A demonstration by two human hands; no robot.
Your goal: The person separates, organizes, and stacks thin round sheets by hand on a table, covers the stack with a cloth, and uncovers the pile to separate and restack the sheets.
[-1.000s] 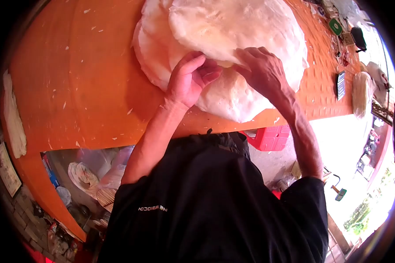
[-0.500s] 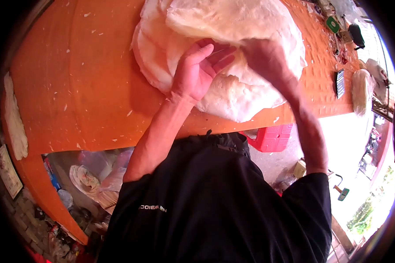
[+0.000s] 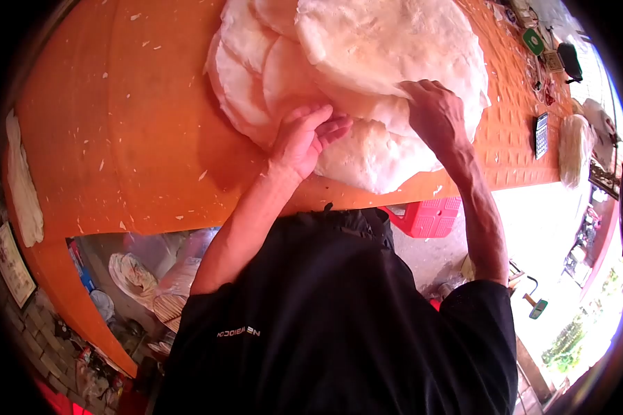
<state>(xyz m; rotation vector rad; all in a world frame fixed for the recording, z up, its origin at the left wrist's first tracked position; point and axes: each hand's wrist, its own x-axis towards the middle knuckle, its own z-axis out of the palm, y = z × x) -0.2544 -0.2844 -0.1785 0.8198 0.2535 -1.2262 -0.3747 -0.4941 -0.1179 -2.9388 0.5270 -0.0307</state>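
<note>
A stack of white, fluffy wadding sheets (image 3: 249, 76) lies at the table's near edge, in overlapping rounded layers. On top is a thick wadding piece (image 3: 387, 41) whose near edge is lifted a little. My right hand (image 3: 437, 117) has its fingers closed on that edge, at the right of the stack. Palm up, my left hand (image 3: 310, 138) hovers at the stack's near left side. Its fingers are loosely bent, the thumb stands apart, and nothing shows in it.
The orange-covered table (image 3: 152, 138) carries scattered white scraps. A calculator (image 3: 540, 135), a green tape measure-like object (image 3: 533, 41) and a black pouch (image 3: 570, 62) lie at right. A white bundle (image 3: 573, 151) is at the right end. Below the table stands a red plastic stool (image 3: 429, 218).
My right hand has moved right and closed on the top piece's edge. The top piece has shifted right, uncovering layers at left. My left hand has drawn back slightly toward me.
</note>
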